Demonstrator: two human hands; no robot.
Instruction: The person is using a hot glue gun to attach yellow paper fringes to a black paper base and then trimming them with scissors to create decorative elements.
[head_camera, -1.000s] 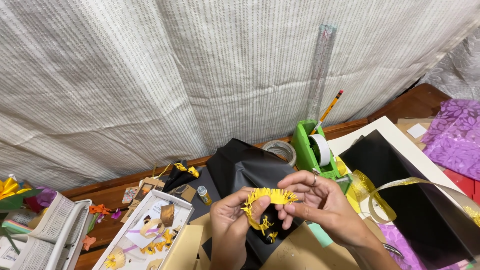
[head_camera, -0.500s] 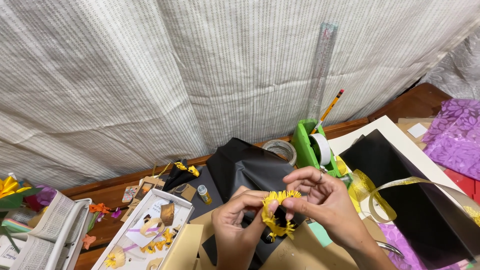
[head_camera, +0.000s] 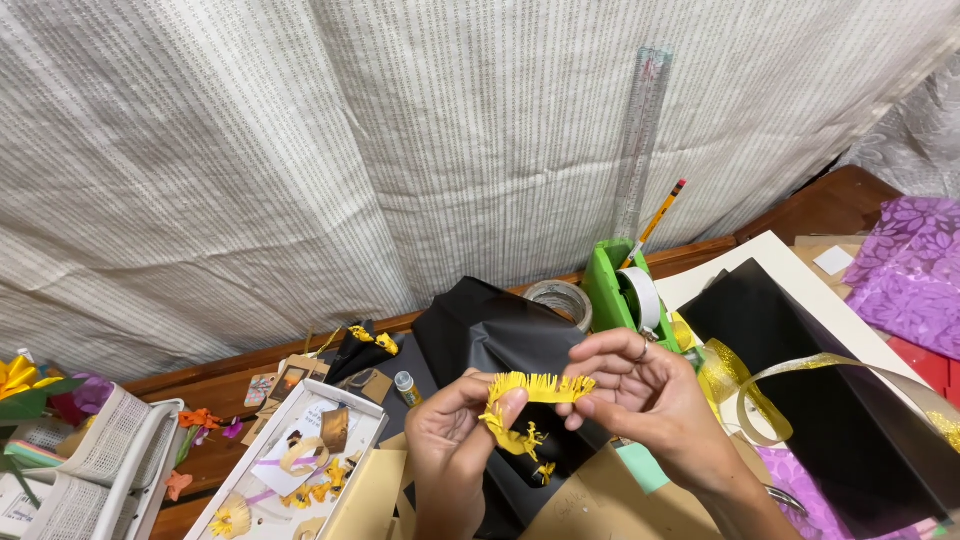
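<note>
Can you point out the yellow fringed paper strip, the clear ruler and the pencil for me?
yellow fringed paper strip (head_camera: 540, 388), head view, middle of the fringe between the hands.
clear ruler (head_camera: 640, 140), head view, mid-length.
pencil (head_camera: 657, 220), head view, yellow shaft.

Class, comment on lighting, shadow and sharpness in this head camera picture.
Head view: soft, even light, no glare; faint shadow under the hands; the yellow fringed paper strip and left hand and right hand look sharp; edges bend slightly, wide-angle.

A green tape dispenser (head_camera: 618, 290) sits just above the fingers, with a clear ruler (head_camera: 640, 140) and pencil (head_camera: 655, 222) upright in it. A tape roll (head_camera: 560, 298) lies beside it. A white tray (head_camera: 300, 460) lies left of the fingers.
</note>
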